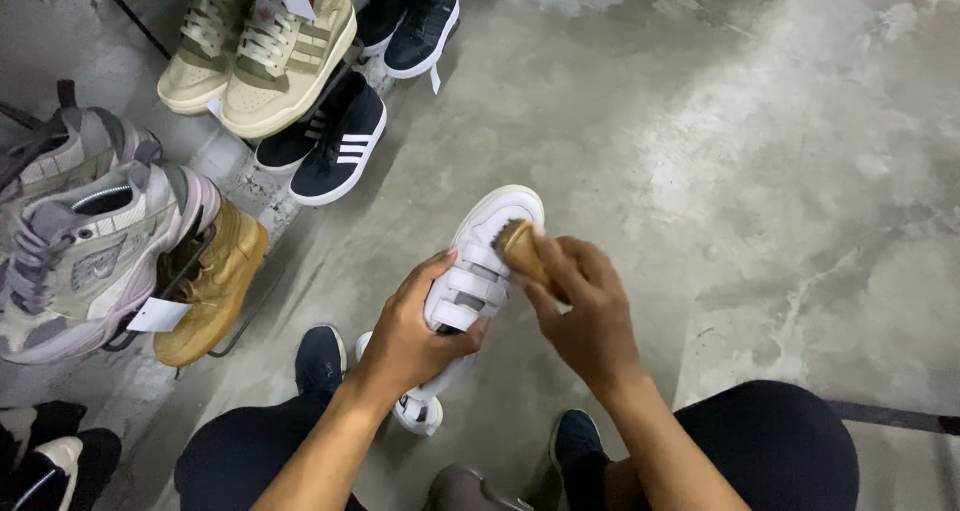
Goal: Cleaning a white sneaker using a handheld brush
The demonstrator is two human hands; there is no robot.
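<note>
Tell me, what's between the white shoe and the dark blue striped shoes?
Only bare grey concrete floor lies between the white shoe and the dark blue striped shoes, as the head view shows.

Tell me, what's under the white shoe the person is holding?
Under the white shoe, a second white shoe lies on the grey concrete floor, partly hidden by the left hand. The held shoe's sole isn't visible.

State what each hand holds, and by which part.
The left hand grips a white sneaker around its strapped middle; the right hand holds a wooden brush by its back.
</note>
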